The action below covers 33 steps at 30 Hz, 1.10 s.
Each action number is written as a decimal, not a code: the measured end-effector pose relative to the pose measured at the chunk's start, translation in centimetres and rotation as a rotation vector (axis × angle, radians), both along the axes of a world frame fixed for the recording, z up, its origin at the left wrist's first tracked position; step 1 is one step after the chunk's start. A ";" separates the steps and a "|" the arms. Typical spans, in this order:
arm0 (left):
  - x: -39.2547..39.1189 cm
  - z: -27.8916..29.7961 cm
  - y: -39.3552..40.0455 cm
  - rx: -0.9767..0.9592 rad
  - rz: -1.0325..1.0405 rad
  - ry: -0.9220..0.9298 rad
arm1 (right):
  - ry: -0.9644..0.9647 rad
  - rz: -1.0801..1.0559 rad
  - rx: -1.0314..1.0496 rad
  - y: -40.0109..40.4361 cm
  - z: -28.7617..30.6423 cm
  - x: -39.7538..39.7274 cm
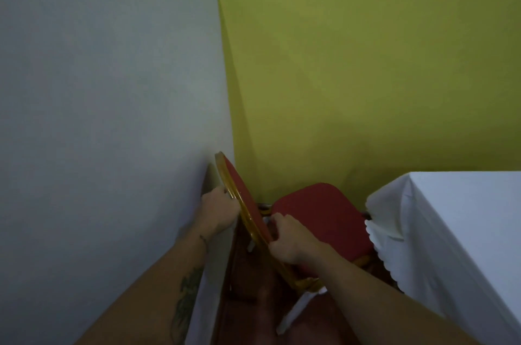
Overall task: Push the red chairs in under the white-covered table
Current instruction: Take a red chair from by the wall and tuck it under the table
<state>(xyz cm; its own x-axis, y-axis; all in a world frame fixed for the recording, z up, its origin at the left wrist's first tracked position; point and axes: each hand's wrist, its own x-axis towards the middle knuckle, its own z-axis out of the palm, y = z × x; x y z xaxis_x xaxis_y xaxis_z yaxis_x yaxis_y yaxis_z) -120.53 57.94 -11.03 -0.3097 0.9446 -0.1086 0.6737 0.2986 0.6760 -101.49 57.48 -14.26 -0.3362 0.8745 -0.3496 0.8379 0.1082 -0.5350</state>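
A view from a head-worn camera, looking down at two bare forearms reaching forward. A red chair (318, 220) with a gold-coloured frame stands in a narrow gap between two white-covered benches, near a yellow-green wall (352, 62). Its rounded backrest faces the viewer almost edge-on and leans against the edge of the large white-covered bench (107, 119) filling the left side of the frame. The left hand (218, 210) is closed around the gold rim of the backrest, pressed between the chair and that bench's cloth edge. The right hand (289, 237) is clamped on the backrest's lower right edge, fingers curled over the red padding. The chair's red seat points away from the viewer, toward a second white-covered bench (465, 232) at the right; whether it touches that bench's hanging cloth cannot be told. Dark reddish floor (253, 288) shows beneath the chair.
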 end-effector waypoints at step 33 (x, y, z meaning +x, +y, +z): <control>-1.0 -5.1 2.3 -0.154 0.107 -0.377 | -0.167 0.033 -0.048 -3.3 -5.6 -5.8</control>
